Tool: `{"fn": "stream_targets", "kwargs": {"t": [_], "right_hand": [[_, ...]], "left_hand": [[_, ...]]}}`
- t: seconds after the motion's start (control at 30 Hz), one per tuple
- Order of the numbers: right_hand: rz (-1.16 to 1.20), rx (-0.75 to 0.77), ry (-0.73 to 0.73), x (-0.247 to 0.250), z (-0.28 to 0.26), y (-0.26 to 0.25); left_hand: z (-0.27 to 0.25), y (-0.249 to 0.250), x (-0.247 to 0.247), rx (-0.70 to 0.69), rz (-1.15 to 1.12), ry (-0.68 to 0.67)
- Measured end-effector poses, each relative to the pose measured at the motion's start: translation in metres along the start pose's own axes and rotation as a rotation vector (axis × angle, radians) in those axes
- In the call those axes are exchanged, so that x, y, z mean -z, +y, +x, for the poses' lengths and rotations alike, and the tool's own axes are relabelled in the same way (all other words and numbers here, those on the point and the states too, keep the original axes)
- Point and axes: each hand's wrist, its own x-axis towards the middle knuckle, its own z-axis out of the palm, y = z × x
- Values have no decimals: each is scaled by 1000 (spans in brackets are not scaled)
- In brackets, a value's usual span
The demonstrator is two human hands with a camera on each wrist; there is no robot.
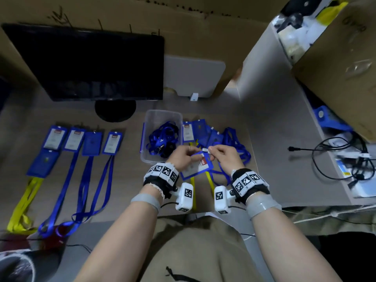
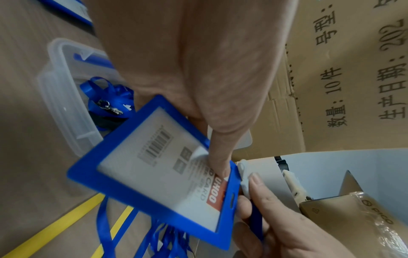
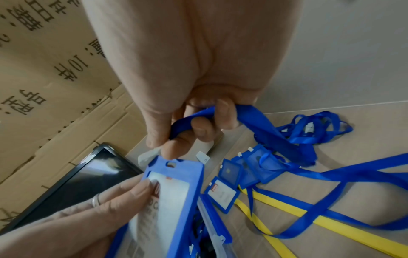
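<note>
Both hands hold one blue badge holder (image 1: 200, 164) with a white card inside, above the desk's front middle. My left hand (image 1: 190, 156) grips its top edge, and the thumb (image 2: 217, 162) presses on the card face of the badge holder (image 2: 154, 174). My right hand (image 1: 212, 152) pinches the white clip strap (image 2: 245, 174) at the holder's slotted end. In the right wrist view the right hand (image 3: 167, 146) also has the blue lanyard (image 3: 260, 125) looped over its curled fingers, above the badge holder (image 3: 176, 200).
A clear plastic box (image 1: 151, 119) behind the hands holds several blue lanyards. Finished badge holders with lanyards (image 1: 73, 139) lie in a row at the left. Loose holders (image 1: 200, 129) and lanyards (image 1: 236, 141) are piled at the right. A monitor (image 1: 91, 64) stands at the back, a cardboard box (image 1: 341, 64) and cables (image 1: 335, 159) on the right.
</note>
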Motion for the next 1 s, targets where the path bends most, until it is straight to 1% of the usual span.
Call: {"fn": "stream_targets", "kwargs": {"t": [0.13, 0.2, 0.3, 0.4, 0.47, 0.57, 0.67, 0.77, 0.83, 0.93, 1.0], "right_hand": [[-14, 65, 26, -1, 6, -14], [9, 101, -2, 3, 9, -16], [38, 136, -88, 14, 13, -17], [14, 174, -87, 29, 18, -11], [10, 191, -66, 39, 19, -1], [9, 209, -97, 43, 16, 14], [26, 217, -98, 39, 15, 22], [106, 224, -98, 38, 14, 18], [135, 244, -154, 39, 13, 16], [136, 256, -277, 40, 16, 8], [105, 244, -337, 38, 21, 5]], "left_hand": [[-10, 14, 8, -41, 5, 60], [-15, 23, 7, -66, 33, 81], [-22, 35, -3, -81, 83, 120], [-24, 43, -21, -97, 125, 183], [-24, 43, -31, -90, 151, 250], [-28, 44, -43, -90, 174, 310], [-34, 45, -50, -78, 206, 341], [-41, 47, -53, -55, 201, 359], [-47, 50, -52, -57, 222, 374], [-52, 48, -49, -47, 250, 401], [-55, 49, -48, -26, 160, 442]]}}
